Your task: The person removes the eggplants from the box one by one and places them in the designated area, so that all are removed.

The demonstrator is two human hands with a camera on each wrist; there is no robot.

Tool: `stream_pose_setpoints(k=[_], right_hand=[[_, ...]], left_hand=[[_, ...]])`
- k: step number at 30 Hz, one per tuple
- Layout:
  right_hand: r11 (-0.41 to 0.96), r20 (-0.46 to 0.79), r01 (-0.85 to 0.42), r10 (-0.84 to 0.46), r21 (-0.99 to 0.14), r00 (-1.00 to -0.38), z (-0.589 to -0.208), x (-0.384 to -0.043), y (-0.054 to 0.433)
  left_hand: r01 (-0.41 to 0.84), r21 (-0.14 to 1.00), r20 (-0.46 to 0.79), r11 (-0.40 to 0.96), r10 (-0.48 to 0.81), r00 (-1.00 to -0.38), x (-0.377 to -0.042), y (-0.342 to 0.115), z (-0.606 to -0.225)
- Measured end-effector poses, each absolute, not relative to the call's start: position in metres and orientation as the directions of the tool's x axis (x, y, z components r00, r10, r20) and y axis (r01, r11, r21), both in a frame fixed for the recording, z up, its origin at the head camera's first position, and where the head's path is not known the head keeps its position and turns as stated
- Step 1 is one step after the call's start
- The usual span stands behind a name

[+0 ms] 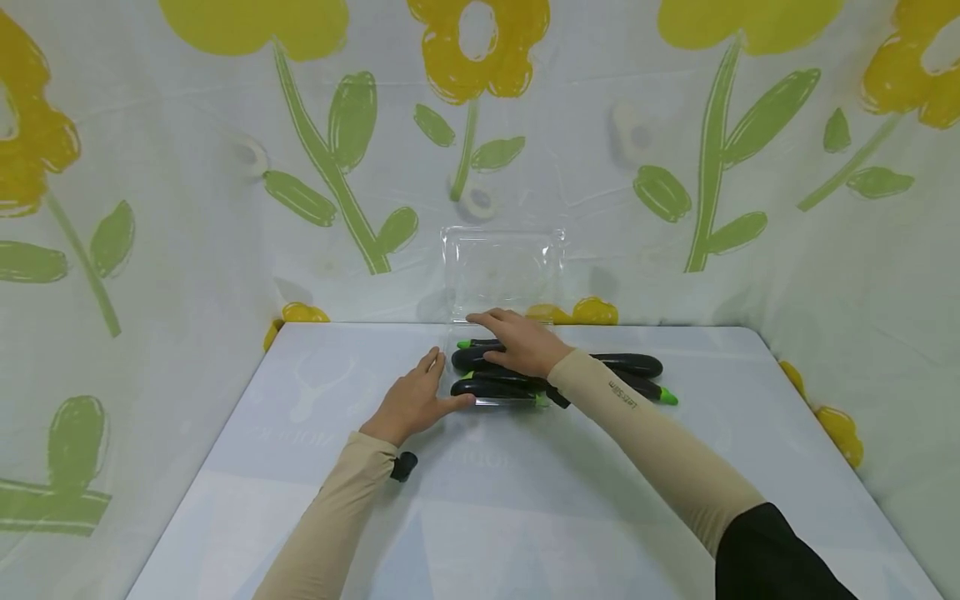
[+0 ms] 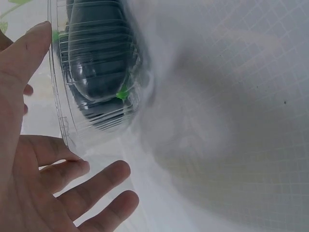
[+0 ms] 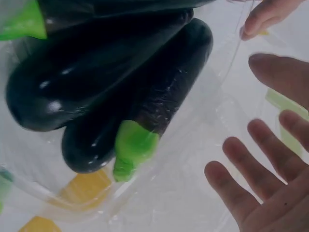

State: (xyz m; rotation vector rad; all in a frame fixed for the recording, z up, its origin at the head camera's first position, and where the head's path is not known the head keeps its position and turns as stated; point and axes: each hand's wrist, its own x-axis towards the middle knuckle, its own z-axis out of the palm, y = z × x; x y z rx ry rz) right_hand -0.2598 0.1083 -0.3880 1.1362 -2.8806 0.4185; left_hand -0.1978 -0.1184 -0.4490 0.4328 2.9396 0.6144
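A clear plastic clamshell box (image 1: 498,403) stands near the back of the table with several dark, green-tipped eggplants (image 1: 491,389) inside. Its hinged lid (image 1: 502,271) is raised upright behind it. My left hand (image 1: 412,400) touches the box's front left corner, with the thumb on the front rim and fairly straight fingers along the left side. Over the box reaches my right hand (image 1: 525,343), fingers extended and spread; nothing is held in it in the right wrist view. Two more eggplants (image 1: 633,364) show right of the box, partly hidden by the right forearm.
The pale table (image 1: 315,500) ends at a back edge just behind the box. Flower-patterned cloth (image 1: 585,167) hangs behind and at both sides. A small black wrist device (image 1: 403,467) sits at the left wrist.
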Motion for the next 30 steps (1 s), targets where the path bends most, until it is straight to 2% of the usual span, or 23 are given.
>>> stream_pose_setpoints(k=[12,17,30], right_hand=[[0.755,-0.090,-0.637,-0.653,-0.157,-0.752,-0.401,-0.270,0.081],[0.753,-0.113,-0.643,-0.658,-0.143,-0.745,-0.409,-0.269,0.078],[0.791,-0.131,-0.601,-0.612,-0.115,-0.780,-0.411,-0.274,0.075]], left_hand=[[0.253,0.404,-0.039,0.879,0.293,-0.955,-0.197,-0.119,-0.449],[0.253,0.413,-0.043,0.875,0.296,-0.954,-0.196,-0.119,-0.447],[0.262,0.409,-0.033,0.874,0.301,-0.953,-0.196,-0.118,-0.446]])
